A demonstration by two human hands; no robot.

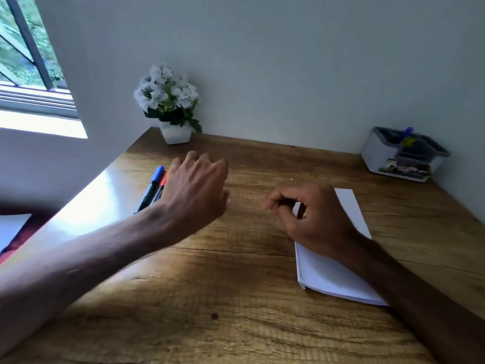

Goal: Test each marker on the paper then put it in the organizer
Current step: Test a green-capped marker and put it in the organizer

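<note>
Two markers lie side by side on the left part of the wooden desk: one with a blue cap [153,183] and one with a red cap [162,187], the red one partly hidden by my wrist. My left hand [195,187] hovers just right of them, fingers loosely spread and holding nothing. My right hand [312,214] rests on the top left of the white paper pad [333,277], fingers curled with nothing visible in them. A grey and white organizer [385,156] stands at the back right and holds a blue-capped marker [406,135].
A white pot of white flowers [170,106] stands at the back of the desk against the wall. A window is at the far left. The desk's left edge [86,190] runs diagonally and reflects bright light.
</note>
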